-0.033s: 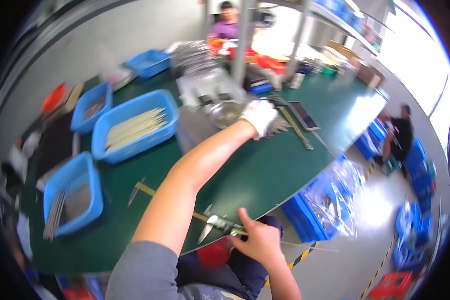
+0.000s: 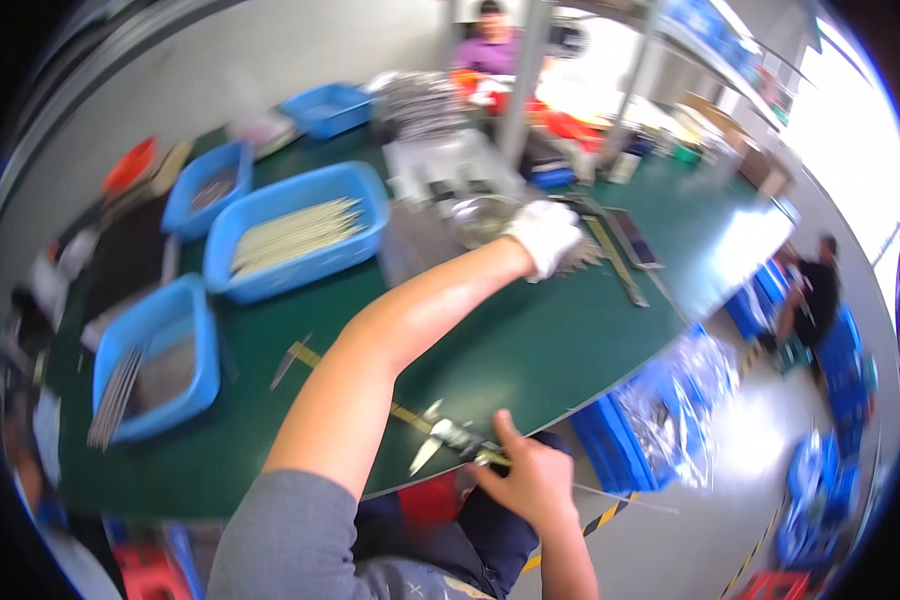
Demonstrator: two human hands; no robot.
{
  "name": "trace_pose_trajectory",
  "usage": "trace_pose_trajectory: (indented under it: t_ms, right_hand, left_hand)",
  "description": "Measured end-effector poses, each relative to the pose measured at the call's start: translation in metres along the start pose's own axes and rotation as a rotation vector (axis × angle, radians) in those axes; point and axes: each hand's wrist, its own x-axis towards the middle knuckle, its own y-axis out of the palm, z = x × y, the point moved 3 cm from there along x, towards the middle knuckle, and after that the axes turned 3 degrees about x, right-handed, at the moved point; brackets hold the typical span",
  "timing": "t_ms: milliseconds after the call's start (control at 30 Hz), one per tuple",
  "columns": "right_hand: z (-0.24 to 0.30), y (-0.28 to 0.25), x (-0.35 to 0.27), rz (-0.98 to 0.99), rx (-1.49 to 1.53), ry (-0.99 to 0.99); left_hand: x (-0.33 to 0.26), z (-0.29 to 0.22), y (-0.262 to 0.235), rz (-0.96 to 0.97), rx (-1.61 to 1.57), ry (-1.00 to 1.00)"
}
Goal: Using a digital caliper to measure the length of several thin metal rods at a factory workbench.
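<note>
The caliper (image 2: 457, 436) is silver and yellowish, glove (image 2: 547, 238) white, table (image 2: 490, 345) green, floor tape (image 2: 602, 518) striped yellow and black.

I've got a caliper (image 2: 452, 436) at lower centre, silver slider, yellowish beam, slanting from mid-left down to the right, held at its lower-right end. Midsection hidden, so I can't confirm the upper-left jaw is the same tool. Thin pale rod (image 2: 625, 497) juts further right. Small grey metal parts (image 2: 584, 254) sit heaped right of upper centre, blurred, partly covered.
</note>
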Motion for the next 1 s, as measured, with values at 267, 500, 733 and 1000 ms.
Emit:
trace_pose_trajectory:
  t_ms: [267,500,733,1000]
  right_hand:
    - [-0.013,-0.005,-0.004,-0.143,-0.025,-0.009]
    - [-0.005,-0.008,0.001,-0.081,-0.045,-0.009]
    - [-0.003,-0.012,-0.008,-0.017,0.001,0.03]
    - [0.005,-0.016,-0.03,-0.142,0.043,0.022]
  left_hand:
    - [-0.215,0.088,-0.149,0.282,0.175,-0.563]
    - [-0.472,0.113,-0.259,1.01,0.338,-1.381]
    - [-0.505,0.106,-0.236,0.806,0.325,-1.479]
    - [-0.348,0.003,-0.228,-0.133,-0.045,-0.424]
